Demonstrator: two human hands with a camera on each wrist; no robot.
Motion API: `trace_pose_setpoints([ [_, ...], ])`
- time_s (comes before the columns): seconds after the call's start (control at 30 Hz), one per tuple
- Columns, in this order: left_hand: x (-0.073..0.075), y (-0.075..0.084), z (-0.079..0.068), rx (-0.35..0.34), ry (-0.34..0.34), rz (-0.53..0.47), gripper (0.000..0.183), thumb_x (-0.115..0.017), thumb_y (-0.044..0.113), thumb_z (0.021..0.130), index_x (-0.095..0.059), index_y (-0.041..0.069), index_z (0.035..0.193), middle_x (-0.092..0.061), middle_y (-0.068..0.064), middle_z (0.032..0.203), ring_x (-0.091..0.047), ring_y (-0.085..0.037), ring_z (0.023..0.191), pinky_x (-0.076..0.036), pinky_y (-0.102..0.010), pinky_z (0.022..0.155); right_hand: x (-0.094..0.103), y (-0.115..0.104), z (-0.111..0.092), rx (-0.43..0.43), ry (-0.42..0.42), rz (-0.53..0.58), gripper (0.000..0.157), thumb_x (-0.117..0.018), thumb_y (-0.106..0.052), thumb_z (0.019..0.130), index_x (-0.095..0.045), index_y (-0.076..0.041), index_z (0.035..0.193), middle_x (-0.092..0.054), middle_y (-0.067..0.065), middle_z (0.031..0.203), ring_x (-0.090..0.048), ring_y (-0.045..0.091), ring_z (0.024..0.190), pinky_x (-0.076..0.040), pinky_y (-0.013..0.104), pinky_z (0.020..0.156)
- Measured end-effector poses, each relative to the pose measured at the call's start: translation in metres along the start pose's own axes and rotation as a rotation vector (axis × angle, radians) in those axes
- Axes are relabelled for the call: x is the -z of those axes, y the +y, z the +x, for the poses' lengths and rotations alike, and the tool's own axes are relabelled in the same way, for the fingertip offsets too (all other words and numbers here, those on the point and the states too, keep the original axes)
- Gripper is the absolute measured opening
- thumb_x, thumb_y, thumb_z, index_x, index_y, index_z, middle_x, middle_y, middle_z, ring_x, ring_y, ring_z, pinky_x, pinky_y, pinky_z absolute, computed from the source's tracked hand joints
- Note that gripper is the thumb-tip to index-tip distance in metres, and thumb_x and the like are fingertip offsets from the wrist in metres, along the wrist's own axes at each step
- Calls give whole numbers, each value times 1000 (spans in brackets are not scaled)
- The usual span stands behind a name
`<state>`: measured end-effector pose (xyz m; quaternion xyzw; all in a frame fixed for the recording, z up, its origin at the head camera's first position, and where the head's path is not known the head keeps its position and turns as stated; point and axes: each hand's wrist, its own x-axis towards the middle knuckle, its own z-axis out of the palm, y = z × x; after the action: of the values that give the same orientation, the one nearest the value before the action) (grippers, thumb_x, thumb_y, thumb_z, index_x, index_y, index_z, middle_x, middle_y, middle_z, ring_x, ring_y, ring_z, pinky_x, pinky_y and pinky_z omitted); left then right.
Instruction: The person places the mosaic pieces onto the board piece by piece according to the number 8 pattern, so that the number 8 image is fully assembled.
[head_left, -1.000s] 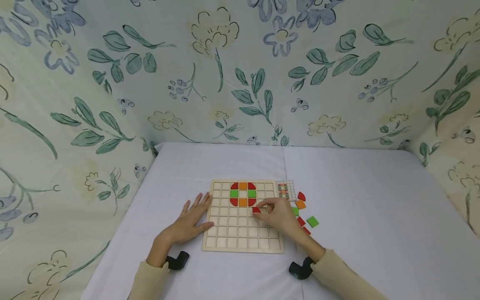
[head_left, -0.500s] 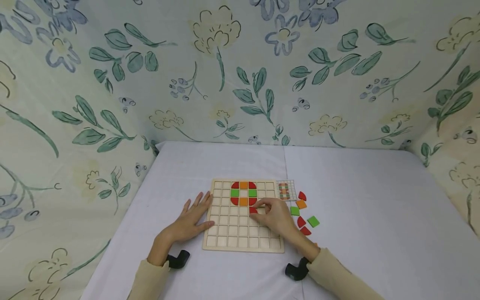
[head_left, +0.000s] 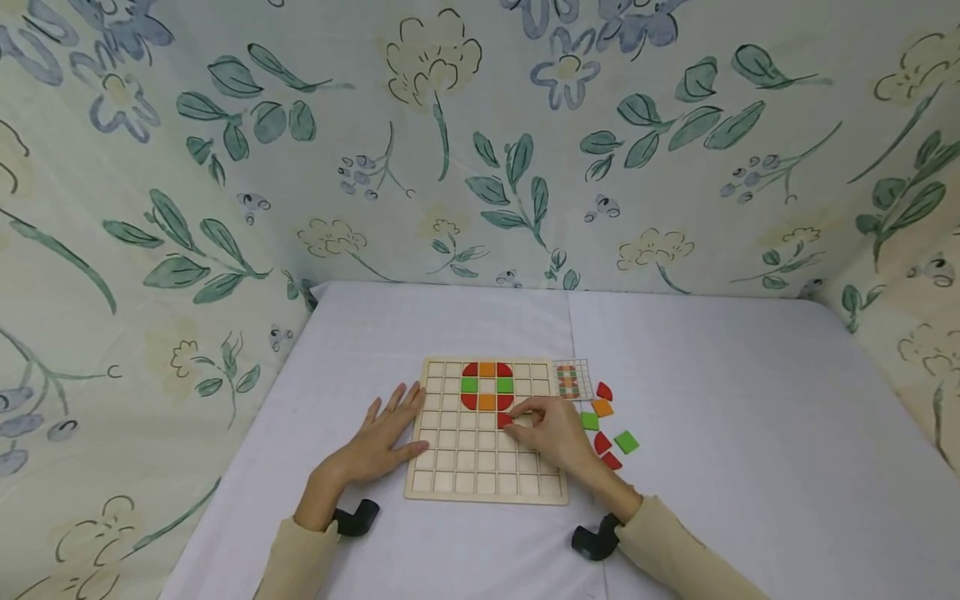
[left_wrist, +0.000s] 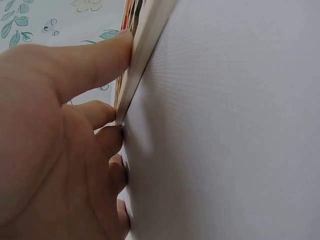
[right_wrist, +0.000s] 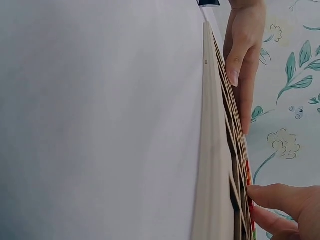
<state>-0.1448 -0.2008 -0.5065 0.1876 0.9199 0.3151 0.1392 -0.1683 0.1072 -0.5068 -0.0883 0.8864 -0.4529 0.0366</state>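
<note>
A square wooden grid board (head_left: 467, 460) lies on the cloth. Near its far edge, red quarter-round, orange and green tiles form a ring round one bare cell (head_left: 487, 387). My left hand (head_left: 378, 443) rests spread along the board's left side, its thumb (left_wrist: 100, 62) touching the edge in the left wrist view. With thumb and index finger, my right hand (head_left: 557, 437) pinches a red tile (head_left: 504, 421) in the cell just below the ring's lower right corner. Fingertips cover part of this tile, and in the right wrist view the board's rim hides most of it.
A small printed pattern card (head_left: 573, 380) lies by the board's upper right corner. Loose red, orange and green tiles (head_left: 626, 442) are scattered right of the board, some partly behind the right wrist. Black curved devices (head_left: 596, 540) sit under both wrists. Patterned curtains enclose the table.
My right hand has moved slightly left and lowered the red tile into its cell; its grip has shifted slightly. The left hand has stayed in place.
</note>
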Motion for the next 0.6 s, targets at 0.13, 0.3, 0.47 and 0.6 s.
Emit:
trace_pose_setpoints([
  [0.13, 0, 0, 1, 11, -7, 5, 84, -61, 36, 104, -13, 6, 166, -6, -13, 175, 5, -39, 163, 8, -66, 127, -1, 1, 1, -2, 11, 5, 16, -92, -18, 79, -83, -13, 91, -40, -4, 51, -32, 8, 46, -19, 20, 45],
  [0.3, -5, -6, 2, -1, 28, 3, 85, -62, 38, 103, -15, 6, 166, -9, -13, 175, 3, -38, 163, 7, -65, 127, 2, 2, 0, -20, 2, 37, 17, -92, -20, 79, -83, -15, 94, -40, -3, 52, -32, 8, 46, -18, 21, 45],
  [0.47, -10, -13, 3, -4, 47, 8, 87, -61, 44, 102, -15, 9, 166, -8, -9, 176, 3, -34, 164, 8, -63, 128, 17, 3, -5, -82, 13, 60, 16, -89, -22, 82, -83, -16, 96, -40, -3, 55, -36, 9, 51, -23, 21, 47],
  [0.6, -9, -11, 2, -15, 48, 0, 85, -60, 43, 103, -16, 8, 166, -9, -10, 176, 3, -36, 164, 8, -64, 127, 41, 9, -14, -144, 39, 49, 18, -85, -25, 86, -82, -17, 102, -38, -3, 59, -32, 10, 51, -23, 20, 47],
])
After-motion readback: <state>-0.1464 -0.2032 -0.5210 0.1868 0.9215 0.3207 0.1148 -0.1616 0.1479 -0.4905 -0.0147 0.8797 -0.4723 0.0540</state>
